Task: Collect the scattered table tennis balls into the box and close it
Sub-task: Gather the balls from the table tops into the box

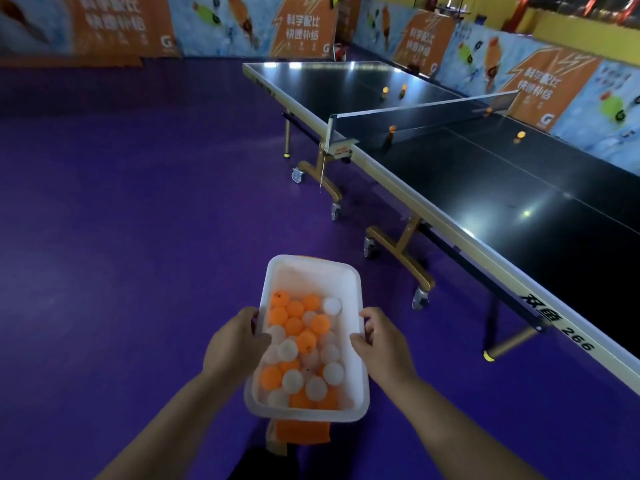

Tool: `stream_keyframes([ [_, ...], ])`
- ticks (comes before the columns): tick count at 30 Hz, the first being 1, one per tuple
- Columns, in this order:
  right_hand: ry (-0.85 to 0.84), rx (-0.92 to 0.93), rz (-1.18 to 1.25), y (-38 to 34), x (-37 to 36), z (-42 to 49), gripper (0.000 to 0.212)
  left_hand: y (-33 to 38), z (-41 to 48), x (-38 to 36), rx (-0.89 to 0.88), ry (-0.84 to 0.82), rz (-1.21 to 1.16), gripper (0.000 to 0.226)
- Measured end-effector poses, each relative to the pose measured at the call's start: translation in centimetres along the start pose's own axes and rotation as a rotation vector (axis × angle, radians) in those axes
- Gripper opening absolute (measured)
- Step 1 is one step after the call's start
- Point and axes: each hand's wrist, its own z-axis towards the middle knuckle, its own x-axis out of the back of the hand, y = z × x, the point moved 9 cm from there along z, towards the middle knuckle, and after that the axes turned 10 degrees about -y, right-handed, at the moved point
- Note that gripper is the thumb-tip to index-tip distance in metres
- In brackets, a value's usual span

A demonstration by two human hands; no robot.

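Left hand (pixel 235 341), right hand (pixel 384 344) gripping box (pixel 350 289) sides (balls (pixel 294 327) inside), table (pixel 485 188) right, strays (pixel 521 134) atop

black table tennis table (pixel 485 188) stood on the purple floor (pixel 138 202) on gold wheeled legs (pixel 405 251), with the net (pixel 426 119) stretched across it. on top were two orange balls (pixel 385 89) side by side on the far half, a ball (pixel 392 128) right at the net, another ball (pixel 489 110) by the net's right end, and one more ball (pixel 521 134) on the near half towards the right edge.

left hand (pixel 232 341), right hand (pixel 384 344) — both gripping box (pixel 311 262); arms outstretched
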Motion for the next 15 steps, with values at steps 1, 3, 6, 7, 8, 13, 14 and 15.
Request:
stream_keyframes([
  [1, 0.007, -0.006, 0.005, 0.2, 0.6, 2.0, 0.032, 0.7, 2.2, 0.1, -0.008, -0.006, -0.006, 0.019],
  [3, 0.019, -0.028, 0.019, 0.7, 1.9, 6.1, 0.032, 2.3, 6.7, 0.2, -0.023, -0.032, -0.009, 0.019],
  [6, 0.028, -0.063, 0.047, 1.4, 3.9, 12.3, 0.032, 5.0, 13.4, 0.5, -0.025, -0.067, -0.007, 0.019],
  [7, 0.033, -0.076, 0.058, 1.8, 4.7, 14.3, 0.032, 5.9, 15.5, 0.5, -0.024, -0.075, -0.007, 0.019],
  [8, 0.040, -0.089, 0.072, 2.2, 5.5, 16.1, 0.032, 6.9, 17.7, 0.5, -0.026, -0.084, -0.009, 0.019],
  [13, 0.139, -0.160, 0.195, 5.2, 10.2, 22.6, 0.034, 13.3, 26.9, -0.6, -0.087, -0.149, 0.030, 0.019],
  [14, 0.147, -0.185, 0.212, 6.0, 11.1, 23.8, 0.034, 14.7, 28.6, -1.1, -0.099, -0.161, 0.039, 0.019],
  [15, 0.152, -0.209, 0.229, 6.8, 12.1, 25.3, 0.035, 16.1, 30.3, -1.6, -0.108, -0.170, 0.045, 0.020],
])
